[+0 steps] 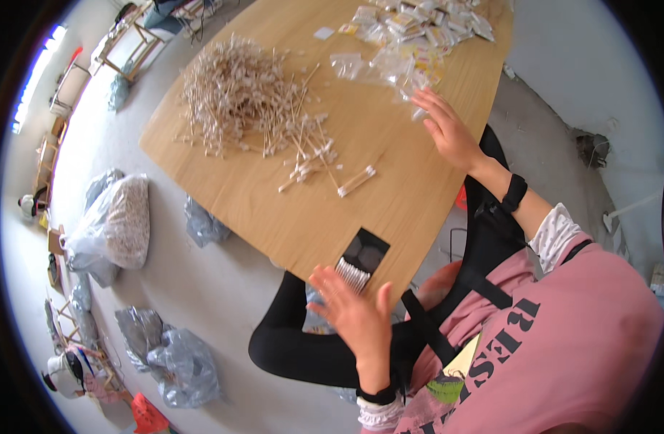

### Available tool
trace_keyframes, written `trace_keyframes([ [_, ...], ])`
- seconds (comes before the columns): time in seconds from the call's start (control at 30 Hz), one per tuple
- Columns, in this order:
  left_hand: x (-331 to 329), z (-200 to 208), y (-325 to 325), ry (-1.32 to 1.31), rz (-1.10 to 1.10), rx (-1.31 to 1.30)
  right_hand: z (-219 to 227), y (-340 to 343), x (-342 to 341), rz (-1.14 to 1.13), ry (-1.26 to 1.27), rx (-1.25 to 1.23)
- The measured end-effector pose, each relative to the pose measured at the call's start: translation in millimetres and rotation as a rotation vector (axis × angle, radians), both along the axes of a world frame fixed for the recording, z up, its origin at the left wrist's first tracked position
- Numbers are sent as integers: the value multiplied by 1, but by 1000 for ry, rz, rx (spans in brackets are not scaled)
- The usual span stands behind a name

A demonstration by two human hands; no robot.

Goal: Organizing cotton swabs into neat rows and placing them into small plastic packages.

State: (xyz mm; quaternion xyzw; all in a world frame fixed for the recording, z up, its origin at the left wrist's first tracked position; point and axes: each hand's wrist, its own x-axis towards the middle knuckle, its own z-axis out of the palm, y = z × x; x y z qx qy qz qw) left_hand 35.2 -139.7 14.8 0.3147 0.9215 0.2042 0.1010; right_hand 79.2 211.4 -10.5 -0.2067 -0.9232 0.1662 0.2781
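Swab row (354, 275) on black tray (368, 248): just above left hand (356, 320) in view, between fingers and thumb; right hand (453, 142) well apart.

Tray's long axis runs lower left to upper right, row at its lower end, near table (393, 163) edge. Left: spread, gripping nothing. Right: fingers extended, nothing visibly held; touching clear bags (417, 113)? Can't tell.

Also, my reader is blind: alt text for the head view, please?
Open left hand near swabs lined up at one end of a black rectangle, open right hand by clear bags. A swab pile lies farther along the wooden table.
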Motion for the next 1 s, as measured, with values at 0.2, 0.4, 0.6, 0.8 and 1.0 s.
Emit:
trace_keyframes([
  [0.2,-72,-40,-54,42,618,848,-8,97,6,-296,90,-418],
  [0.4,-86,-52,-68,-25,872,851,-13,92,23,-48,-201,162],
  [0.6,-88,-56,-63,-79,870,846,10,-35,91,0,-470,230],
  [0.8,-89,-53,-52,-217,854,870,27,-55,111,224,-334,261],
  [1.0,-84,-49,-57,-536,799,865,48,-108,82,172,-154,-576],
])
